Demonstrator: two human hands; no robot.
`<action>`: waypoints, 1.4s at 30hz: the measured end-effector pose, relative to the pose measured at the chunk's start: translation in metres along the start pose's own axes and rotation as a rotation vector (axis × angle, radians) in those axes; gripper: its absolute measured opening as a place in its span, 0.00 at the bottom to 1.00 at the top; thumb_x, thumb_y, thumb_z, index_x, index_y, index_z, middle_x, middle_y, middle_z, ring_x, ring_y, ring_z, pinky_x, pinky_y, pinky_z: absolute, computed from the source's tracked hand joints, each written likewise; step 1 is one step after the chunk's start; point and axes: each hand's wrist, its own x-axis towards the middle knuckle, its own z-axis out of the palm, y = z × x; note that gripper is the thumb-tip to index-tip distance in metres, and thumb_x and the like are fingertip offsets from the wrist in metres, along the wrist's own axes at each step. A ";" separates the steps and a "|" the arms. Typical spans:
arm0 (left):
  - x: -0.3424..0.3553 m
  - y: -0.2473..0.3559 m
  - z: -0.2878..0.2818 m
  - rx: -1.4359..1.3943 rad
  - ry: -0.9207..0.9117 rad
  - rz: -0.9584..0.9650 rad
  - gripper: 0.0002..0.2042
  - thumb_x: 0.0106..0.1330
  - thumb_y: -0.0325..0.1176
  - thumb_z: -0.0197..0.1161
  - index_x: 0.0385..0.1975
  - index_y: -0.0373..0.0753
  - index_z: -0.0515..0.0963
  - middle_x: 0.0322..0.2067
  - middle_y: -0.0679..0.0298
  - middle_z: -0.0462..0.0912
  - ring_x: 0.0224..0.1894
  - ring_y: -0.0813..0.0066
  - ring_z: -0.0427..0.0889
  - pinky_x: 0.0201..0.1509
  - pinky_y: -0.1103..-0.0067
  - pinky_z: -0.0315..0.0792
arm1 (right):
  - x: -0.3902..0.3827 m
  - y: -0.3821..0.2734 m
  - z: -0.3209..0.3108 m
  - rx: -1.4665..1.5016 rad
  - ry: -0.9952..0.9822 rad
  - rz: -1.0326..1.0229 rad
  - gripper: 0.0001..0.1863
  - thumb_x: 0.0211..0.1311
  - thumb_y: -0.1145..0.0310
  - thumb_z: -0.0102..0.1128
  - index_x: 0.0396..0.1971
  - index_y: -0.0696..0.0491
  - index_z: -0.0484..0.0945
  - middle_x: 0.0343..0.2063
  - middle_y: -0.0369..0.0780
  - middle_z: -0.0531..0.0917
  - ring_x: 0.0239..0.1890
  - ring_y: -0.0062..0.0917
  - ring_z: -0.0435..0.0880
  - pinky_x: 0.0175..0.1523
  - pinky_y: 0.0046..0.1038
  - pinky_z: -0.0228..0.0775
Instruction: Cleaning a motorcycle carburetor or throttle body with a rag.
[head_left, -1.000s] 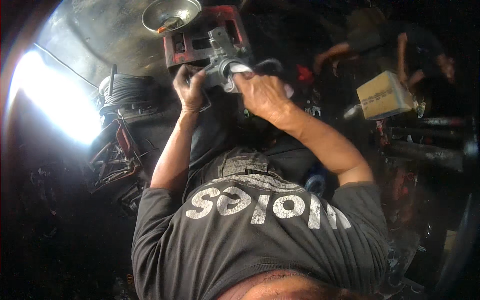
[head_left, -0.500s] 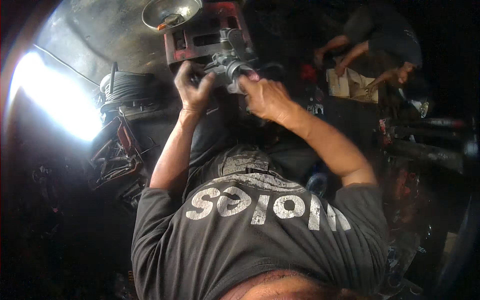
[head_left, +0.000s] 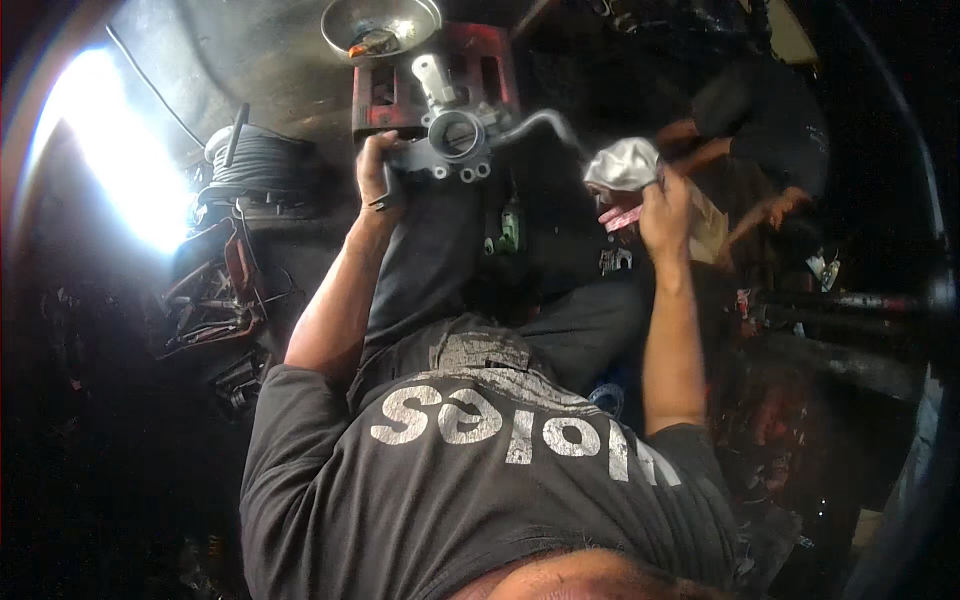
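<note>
A: Left hand (head_left: 378, 172) is clamped on the grey cast-metal housing (head_left: 448, 140), holding it up over the red metal stand (head_left: 470, 80). The round bore faces us and looks bare and clean.

B: And the right hand (head_left: 665, 205)?

A: Well apart from the part, fist closed around a crumpled pale rag (head_left: 622, 165), something pink tucked under it. I'd judge the wiping is partly done; the bent tube (head_left: 535, 125) off the housing's side looks untouched.

B: Pose?

A: Both forearms reach up and away from the chest, left elbow bent, right arm nearly straight. A steel bowl (head_left: 385, 22) sits beyond the stand.
</note>
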 end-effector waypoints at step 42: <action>-0.020 0.016 0.128 0.093 -0.413 -0.455 0.27 0.67 0.63 0.48 0.35 0.42 0.75 0.22 0.65 0.76 0.21 0.73 0.77 0.23 0.80 0.71 | 0.026 -0.031 0.072 1.014 0.184 0.149 0.28 0.68 0.43 0.46 0.51 0.54 0.72 0.45 0.40 0.80 0.44 0.28 0.83 0.43 0.29 0.79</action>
